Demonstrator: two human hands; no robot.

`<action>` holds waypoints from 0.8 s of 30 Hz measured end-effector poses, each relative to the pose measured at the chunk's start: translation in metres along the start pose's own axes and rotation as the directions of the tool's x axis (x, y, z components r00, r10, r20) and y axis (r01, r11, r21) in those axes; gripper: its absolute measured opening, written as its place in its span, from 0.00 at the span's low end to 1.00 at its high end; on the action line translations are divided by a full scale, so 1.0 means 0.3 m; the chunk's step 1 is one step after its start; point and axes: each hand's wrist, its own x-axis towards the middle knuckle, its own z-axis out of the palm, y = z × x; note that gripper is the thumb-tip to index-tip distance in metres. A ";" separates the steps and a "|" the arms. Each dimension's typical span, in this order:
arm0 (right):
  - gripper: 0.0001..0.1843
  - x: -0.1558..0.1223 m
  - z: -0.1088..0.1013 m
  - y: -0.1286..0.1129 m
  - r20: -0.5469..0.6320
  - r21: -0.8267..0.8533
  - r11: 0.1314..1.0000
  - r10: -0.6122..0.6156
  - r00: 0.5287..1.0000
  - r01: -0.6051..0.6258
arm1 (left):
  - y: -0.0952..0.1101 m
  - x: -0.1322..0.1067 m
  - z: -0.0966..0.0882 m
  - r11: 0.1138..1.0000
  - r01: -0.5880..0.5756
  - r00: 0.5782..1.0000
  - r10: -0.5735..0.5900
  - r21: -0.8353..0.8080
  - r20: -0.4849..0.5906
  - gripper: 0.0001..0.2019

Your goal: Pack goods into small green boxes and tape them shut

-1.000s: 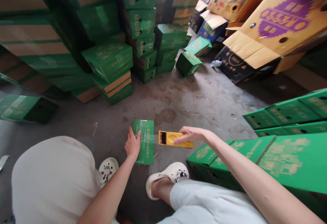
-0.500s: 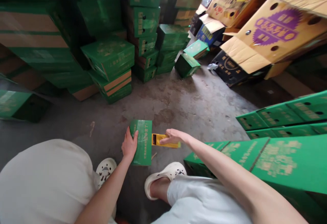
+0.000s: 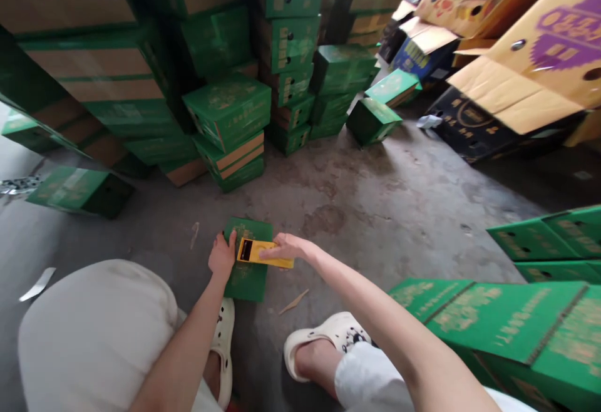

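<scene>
A small green carton (image 3: 247,277) lies flat on the concrete floor between my feet. My left hand (image 3: 221,257) rests on its left edge, fingers curled over the side and holding it down. My right hand (image 3: 287,248) grips a yellow tape dispenser (image 3: 263,253) that lies across the top of the carton. No tape strip is visible between dispenser and carton at this moment.
Stacks of green cartons (image 3: 230,111) stand at the back and left. More green cartons (image 3: 493,330) lie at the right by my leg. Yellow and dark boxes (image 3: 526,74) lean at the upper right. A wood sliver (image 3: 293,302) lies on the floor by my white clogs.
My right hand has drawn the yellow dispenser leftward, from off the carton's right side to over its top. The left hand has stayed on the carton's left edge. The camera has shifted.
</scene>
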 end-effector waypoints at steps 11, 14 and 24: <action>0.26 -0.206 -0.129 0.341 -0.108 -0.175 0.974 0.129 0.986 -0.146 | 0.010 0.010 0.055 0.986 0.144 0.990 -0.144 0.084 -0.002 0.38; 0.26 -0.139 -0.088 0.360 -0.126 -0.158 0.978 0.113 0.986 -0.133 | 0.012 0.014 0.056 0.985 0.149 0.989 -0.150 0.084 0.007 0.38; 0.32 -0.050 -0.017 0.187 -0.197 -0.097 0.995 -0.019 0.980 0.000 | -0.089 0.159 -0.039 0.977 0.205 0.978 -0.206 0.063 0.014 0.38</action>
